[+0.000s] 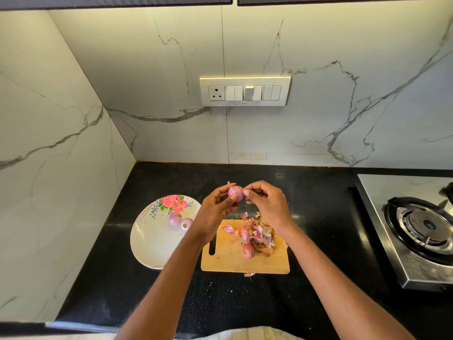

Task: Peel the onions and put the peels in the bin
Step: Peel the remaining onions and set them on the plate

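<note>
My left hand (217,207) grips a small pink onion (235,193) above the counter, thumb across its front. My right hand (266,202) pinches the skin at the onion's right side. Below the hands lies a wooden cutting board (228,260) with a heap of onion peels (259,235) and an unpeeled reddish onion (247,250). Two peeled onions (180,221) rest on a white floral plate (152,244) to the left of the board. No bin is in view.
A black countertop (220,298) carries everything. A steel gas stove (421,231) stands at the right. A stray peel (249,274) lies just in front of the board. Marble walls close the left and back, with a switch panel (245,91) on the back wall.
</note>
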`<action>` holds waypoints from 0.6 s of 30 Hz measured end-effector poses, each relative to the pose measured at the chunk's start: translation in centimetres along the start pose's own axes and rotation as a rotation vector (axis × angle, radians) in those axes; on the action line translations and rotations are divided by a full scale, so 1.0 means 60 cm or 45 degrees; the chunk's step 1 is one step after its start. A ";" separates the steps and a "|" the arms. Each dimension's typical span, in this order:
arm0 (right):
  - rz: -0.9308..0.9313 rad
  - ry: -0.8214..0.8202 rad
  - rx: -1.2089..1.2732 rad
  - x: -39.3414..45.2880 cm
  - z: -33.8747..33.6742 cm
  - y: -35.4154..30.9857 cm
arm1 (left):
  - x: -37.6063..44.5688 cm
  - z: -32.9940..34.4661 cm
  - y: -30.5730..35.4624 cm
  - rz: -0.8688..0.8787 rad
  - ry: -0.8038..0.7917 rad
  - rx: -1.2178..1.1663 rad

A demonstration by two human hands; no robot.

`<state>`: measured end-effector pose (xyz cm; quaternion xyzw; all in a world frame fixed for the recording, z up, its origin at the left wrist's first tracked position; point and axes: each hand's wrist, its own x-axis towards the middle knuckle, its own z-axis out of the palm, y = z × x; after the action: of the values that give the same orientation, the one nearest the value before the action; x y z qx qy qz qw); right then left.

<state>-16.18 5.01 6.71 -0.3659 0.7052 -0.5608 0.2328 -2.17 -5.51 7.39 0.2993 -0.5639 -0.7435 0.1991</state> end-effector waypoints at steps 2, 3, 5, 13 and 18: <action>-0.048 0.029 -0.195 0.000 0.007 -0.002 | -0.003 0.001 0.001 -0.008 0.001 -0.003; -0.066 0.047 -0.245 -0.002 0.009 -0.001 | -0.003 0.003 0.000 -0.009 -0.003 -0.001; -0.068 0.085 -0.292 -0.005 0.014 0.002 | -0.005 0.007 -0.002 -0.011 -0.021 0.007; 0.188 0.121 -0.256 0.001 -0.017 0.034 | -0.012 -0.007 0.001 -0.100 -0.055 -0.199; 0.192 -0.228 -0.578 -0.004 -0.019 0.062 | -0.007 -0.005 0.002 -0.144 -0.029 -0.210</action>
<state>-17.84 6.28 3.41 -0.4035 0.8149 -0.3347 0.2473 -1.66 -5.46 7.55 0.3048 -0.4853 -0.8007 0.1743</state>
